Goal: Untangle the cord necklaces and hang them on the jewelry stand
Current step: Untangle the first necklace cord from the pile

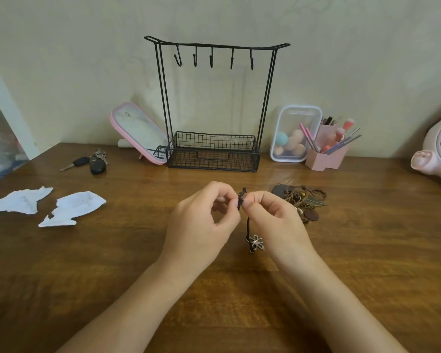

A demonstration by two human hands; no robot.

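Above the middle of the wooden table, my left hand point(204, 217) and my right hand point(273, 217) both pinch the knotted top of a black cord necklace point(247, 225). Its cord hangs down between my hands to a silver flower pendant point(256, 242). A tangled pile of brown cord necklaces point(303, 201) with beads and pendants lies on the table just right of my right hand. The black wire jewelry stand point(215, 98) stands at the back by the wall, with several bare hooks on its top bar and a wire basket at its base.
Two crumpled white papers point(49, 205) lie at the left. Keys point(92, 161) and a pink mirror point(138, 133) sit left of the stand. A clear box of sponges point(293, 133), a pink brush holder point(326, 154) and a pink fan point(438, 151) stand at the right.
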